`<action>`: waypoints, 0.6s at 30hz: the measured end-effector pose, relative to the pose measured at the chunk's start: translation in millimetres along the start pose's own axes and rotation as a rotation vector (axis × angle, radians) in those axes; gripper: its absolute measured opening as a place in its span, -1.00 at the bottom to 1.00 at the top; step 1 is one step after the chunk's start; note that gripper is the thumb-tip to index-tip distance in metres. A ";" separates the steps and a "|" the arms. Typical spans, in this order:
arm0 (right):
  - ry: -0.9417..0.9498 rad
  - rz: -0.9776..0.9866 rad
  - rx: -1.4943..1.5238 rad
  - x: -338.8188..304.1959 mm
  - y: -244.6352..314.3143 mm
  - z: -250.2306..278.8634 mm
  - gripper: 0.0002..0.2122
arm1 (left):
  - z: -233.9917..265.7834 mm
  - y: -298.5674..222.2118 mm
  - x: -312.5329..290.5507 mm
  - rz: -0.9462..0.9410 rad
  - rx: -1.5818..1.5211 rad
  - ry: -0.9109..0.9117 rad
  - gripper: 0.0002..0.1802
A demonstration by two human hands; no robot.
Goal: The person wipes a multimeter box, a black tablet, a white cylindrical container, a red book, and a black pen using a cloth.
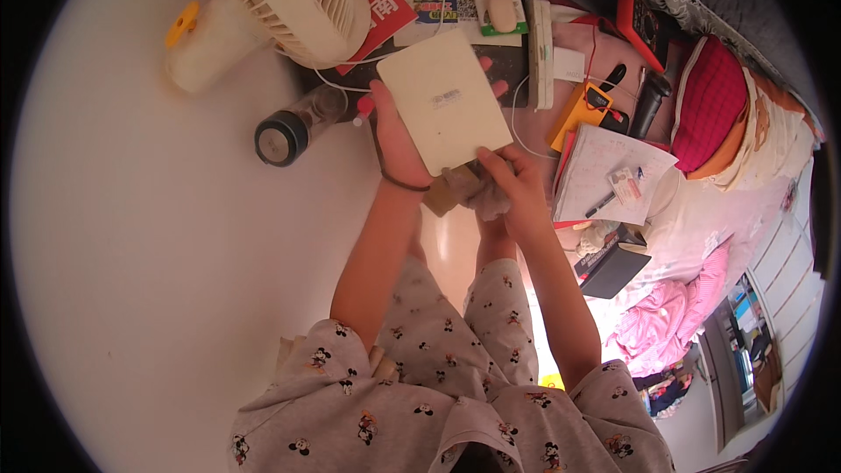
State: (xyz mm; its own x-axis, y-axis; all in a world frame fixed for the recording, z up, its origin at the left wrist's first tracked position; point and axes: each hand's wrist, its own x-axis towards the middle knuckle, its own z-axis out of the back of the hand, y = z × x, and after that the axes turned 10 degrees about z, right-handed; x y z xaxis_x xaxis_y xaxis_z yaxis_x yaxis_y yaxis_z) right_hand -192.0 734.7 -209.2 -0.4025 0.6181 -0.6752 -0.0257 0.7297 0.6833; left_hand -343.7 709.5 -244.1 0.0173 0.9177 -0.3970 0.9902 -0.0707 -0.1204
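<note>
A flat cream notebook [447, 123] with rounded corners and a small dark print in its middle is held up at a tilt in front of me. My left hand [401, 142] supports it from beneath; the thumb lies along its left edge and fingertips show past its right edge. A dark band circles that wrist. My right hand [519, 186] pinches the notebook's lower right corner. A crumpled grey cloth-like piece [487, 196] hangs just under that hand; whether the fingers also hold it is hard to see. Beside it shows a tan piece [447, 191].
To the left are a cream fan [293, 4] and a lying bottle with a black cap [279, 138]. On the right lie written papers [604, 162] with a pen, a yellow-orange device [575, 118], a dark notebook [616, 270] and a red cushion-like bundle [711, 109].
</note>
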 end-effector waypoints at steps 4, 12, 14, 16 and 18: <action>0.042 0.041 -0.301 -23.3 7.9 17.3 -0.81 | -3.4 -0.6 -5.4 0.045 -0.038 0.043 0.05; 0.224 0.758 -0.517 -43.1 43.9 -21.8 -0.78 | -17.3 7.4 -21.8 0.107 -0.034 0.045 0.03; 0.333 0.917 -0.803 -35.2 33.9 -28.6 -0.72 | -22.7 11.9 -26.7 0.099 -0.024 0.032 0.02; 0.407 1.108 -0.992 -26.4 13.3 -29.8 -0.63 | -21.4 17.3 -31.8 0.075 -0.019 0.110 -0.03; 0.409 1.111 -1.016 -12.2 16.4 -22.4 -0.56 | -21.5 22.1 -37.0 0.011 0.071 -0.033 -0.06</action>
State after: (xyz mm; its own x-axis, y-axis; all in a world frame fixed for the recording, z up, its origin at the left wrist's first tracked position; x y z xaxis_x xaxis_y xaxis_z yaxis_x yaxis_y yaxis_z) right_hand -208.0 732.6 -183.5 -0.8467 0.4517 0.2813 -0.0741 -0.6236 0.7782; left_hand -319.4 682.4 -212.5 0.0227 0.9033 -0.4283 0.9776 -0.1098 -0.1796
